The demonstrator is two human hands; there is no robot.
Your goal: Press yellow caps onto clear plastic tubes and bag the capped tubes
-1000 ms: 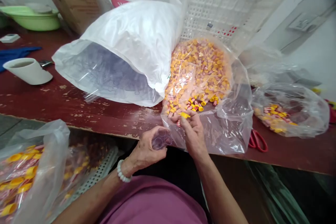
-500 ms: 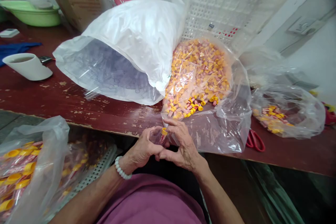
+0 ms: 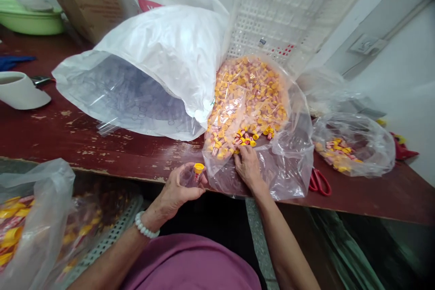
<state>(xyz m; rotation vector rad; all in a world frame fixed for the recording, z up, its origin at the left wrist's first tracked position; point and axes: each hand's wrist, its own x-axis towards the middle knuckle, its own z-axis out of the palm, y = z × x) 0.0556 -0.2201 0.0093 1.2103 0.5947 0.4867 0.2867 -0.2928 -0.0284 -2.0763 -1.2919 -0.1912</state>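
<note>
I see bare table between the sack and front edge. Since the last frame, my right hand has left the tubes for the pile; its fingers bend there, grip unclear. My left hand's fingers curl around the tubes, a yellow cap on top.
</note>
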